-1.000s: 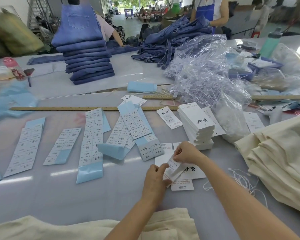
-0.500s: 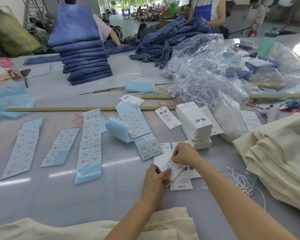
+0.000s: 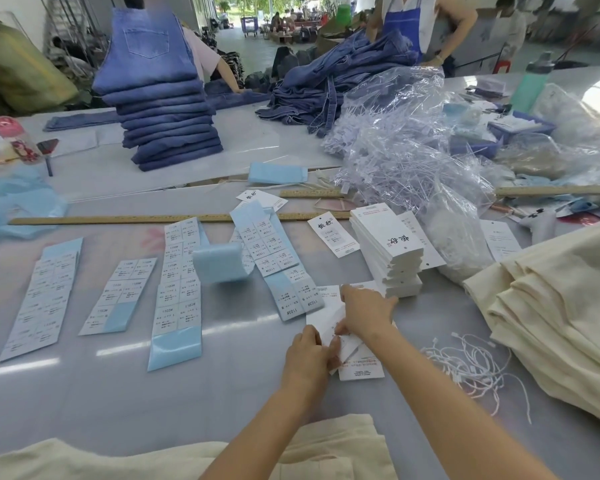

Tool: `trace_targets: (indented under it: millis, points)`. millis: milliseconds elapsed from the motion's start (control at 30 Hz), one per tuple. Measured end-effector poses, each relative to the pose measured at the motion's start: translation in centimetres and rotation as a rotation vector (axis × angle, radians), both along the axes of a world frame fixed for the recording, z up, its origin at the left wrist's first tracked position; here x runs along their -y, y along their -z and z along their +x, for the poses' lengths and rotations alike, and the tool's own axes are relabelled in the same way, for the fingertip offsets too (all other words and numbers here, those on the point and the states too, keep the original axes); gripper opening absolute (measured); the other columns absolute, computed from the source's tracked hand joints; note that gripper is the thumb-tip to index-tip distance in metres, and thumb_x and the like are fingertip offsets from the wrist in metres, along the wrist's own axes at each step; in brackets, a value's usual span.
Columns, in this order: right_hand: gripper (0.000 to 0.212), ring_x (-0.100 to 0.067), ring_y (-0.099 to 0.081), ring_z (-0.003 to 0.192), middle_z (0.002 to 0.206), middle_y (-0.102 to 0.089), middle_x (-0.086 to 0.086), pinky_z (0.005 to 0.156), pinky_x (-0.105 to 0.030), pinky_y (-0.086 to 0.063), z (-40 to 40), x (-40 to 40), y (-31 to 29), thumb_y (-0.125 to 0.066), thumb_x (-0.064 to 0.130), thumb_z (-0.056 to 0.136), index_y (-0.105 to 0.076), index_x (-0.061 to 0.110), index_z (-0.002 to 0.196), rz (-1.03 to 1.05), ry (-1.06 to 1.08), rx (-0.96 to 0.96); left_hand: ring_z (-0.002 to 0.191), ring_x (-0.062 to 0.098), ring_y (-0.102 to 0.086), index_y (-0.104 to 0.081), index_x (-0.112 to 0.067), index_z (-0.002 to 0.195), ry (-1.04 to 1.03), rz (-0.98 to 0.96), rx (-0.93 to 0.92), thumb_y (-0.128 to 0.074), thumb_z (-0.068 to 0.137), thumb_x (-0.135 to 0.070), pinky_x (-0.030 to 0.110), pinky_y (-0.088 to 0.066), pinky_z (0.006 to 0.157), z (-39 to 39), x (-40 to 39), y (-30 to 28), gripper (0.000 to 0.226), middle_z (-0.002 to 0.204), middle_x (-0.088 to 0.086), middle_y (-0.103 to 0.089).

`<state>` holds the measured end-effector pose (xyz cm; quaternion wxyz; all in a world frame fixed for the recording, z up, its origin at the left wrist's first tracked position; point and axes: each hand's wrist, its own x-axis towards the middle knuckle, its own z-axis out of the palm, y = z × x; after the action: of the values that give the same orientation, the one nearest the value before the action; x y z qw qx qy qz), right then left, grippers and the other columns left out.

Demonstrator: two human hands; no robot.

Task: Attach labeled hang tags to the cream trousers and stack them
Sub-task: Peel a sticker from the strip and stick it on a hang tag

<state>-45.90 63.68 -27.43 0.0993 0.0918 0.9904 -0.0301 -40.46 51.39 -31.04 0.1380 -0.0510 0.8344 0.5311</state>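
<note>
Pinching one hang tag (image 3: 340, 344) between your left hand (image 3: 309, 355) and right hand (image 3: 364, 315), you have the cream trousers (image 3: 291, 452) nearest you, directly below both wrists on the table (image 3: 153, 403).

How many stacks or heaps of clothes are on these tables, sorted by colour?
Blue jeans: 2, a neat stack and a loose heap
Cream trousers: 2, a pile at right and a pair at the near edge
Total: 4
</note>
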Motion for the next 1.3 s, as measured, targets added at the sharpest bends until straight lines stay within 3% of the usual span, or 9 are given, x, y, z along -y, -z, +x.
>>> trace_targets:
  millis: [200,433,533,700,800,967,1133,1233,1300]
  points:
    - [0.048,-0.017,-0.057,0.103,0.11,-0.06,0.004,0.086,-0.032,-0.043,0.0,-1.7,0.2,-0.076,0.047,0.068,-0.052,0.024,0.102,-0.231,0.164,0.039,0.091,0.036,-0.058,-0.039,-0.018,0.075,0.035,-0.061,-0.023,-0.059,0.088,-0.041,0.048,-0.045,0.08,0.1,0.0,-0.4,0.033,0.096,0.018,-0.058]
    - [0.027,-0.02,-0.062,0.092,0.095,-0.066,0.003,0.084,-0.031,-0.043,0.6,-1.6,1.4,-0.069,0.043,0.08,-0.053,0.022,0.077,-0.372,0.298,-0.164,0.084,0.031,-0.059,-0.04,-0.018,0.076,0.008,-0.078,-0.021,-0.059,0.089,-0.032,0.047,-0.047,0.078,0.3,-0.3,-0.6,0.027,0.088,0.009,-0.054]
    - [0.013,-0.018,-0.059,0.089,0.097,-0.065,0.003,0.074,-0.028,-0.041,1.7,-2.5,1.7,-0.061,0.033,0.089,-0.058,0.02,0.085,-0.493,0.29,-0.235,0.094,0.02,-0.053,-0.061,-0.008,0.091,0.228,-0.374,-0.169,-0.058,0.09,-0.023,0.034,-0.045,0.082,-0.4,-0.1,-0.6,0.016,0.097,0.001,-0.047]
    - [0.01,-0.023,-0.059,0.083,0.088,-0.067,-0.003,0.067,-0.028,-0.038,5.6,-4.1,2.7,-0.056,0.018,0.092,-0.063,0.013,0.088,-0.695,0.396,-0.453,0.128,0.02,-0.038,-0.061,-0.012,0.121,0.357,-0.695,-0.333,-0.056,0.086,-0.052,0.03,-0.032,0.103,-1.3,-1.2,-1.2,0.053,0.139,0.003,-0.042]
    - [0.008,-0.025,-0.061,0.083,0.087,-0.068,-0.005,0.068,-0.029,-0.04,7.3,-4.2,3.1,-0.057,0.012,0.089,-0.065,0.011,0.086,-0.734,0.362,-0.446,0.12,0.023,-0.04,-0.054,-0.013,0.12,0.405,-0.83,-0.346,-0.056,0.081,-0.06,0.032,-0.036,0.098,-1.2,-2.1,-1.1,0.061,0.13,0.004,-0.048]
    - [0.007,-0.021,-0.058,0.078,0.085,-0.068,-0.003,0.067,-0.028,-0.039,8.9,-4.1,2.9,-0.058,0.012,0.088,-0.063,0.013,0.082,-0.707,0.313,-0.461,0.109,0.023,-0.047,-0.061,-0.009,0.108,0.384,-0.793,-0.309,-0.064,0.08,-0.051,0.03,-0.039,0.088,-1.2,-2.6,-1.4,0.051,0.113,0.006,-0.058]
    - [0.009,-0.023,-0.062,0.086,0.09,-0.07,-0.006,0.076,-0.03,-0.044,10.0,-4.3,2.8,-0.058,0.012,0.088,-0.065,0.007,0.09,-0.701,0.281,-0.442,0.086,0.024,-0.062,-0.069,-0.002,0.084,0.316,-0.637,-0.113,-0.065,0.087,-0.029,0.033,-0.048,0.076,-1.8,-2.6,-3.1,0.027,0.088,0.011,-0.066]
    - [0.01,-0.022,-0.063,0.089,0.094,-0.07,-0.005,0.08,-0.031,-0.047,10.6,-4.2,2.8,-0.058,0.014,0.089,-0.066,0.008,0.093,-0.707,0.281,-0.433,0.095,0.033,-0.063,-0.063,0.004,0.079,0.35,-0.651,-0.098,-0.049,0.094,-0.01,0.037,-0.049,0.076,-2.3,-2.4,-4.4,0.025,0.089,0.021,-0.064]
    - [0.012,-0.021,-0.063,0.092,0.097,-0.07,-0.004,0.081,-0.031,-0.048,10.7,-4.1,2.8,-0.057,0.016,0.09,-0.066,0.009,0.094,-0.69,0.277,-0.421,0.079,0.033,-0.063,-0.058,0.005,0.069,0.336,-0.634,-0.137,-0.045,0.091,-0.004,0.038,-0.047,0.066,-2.5,-2.2,-5.0,0.028,0.073,0.02,-0.059]
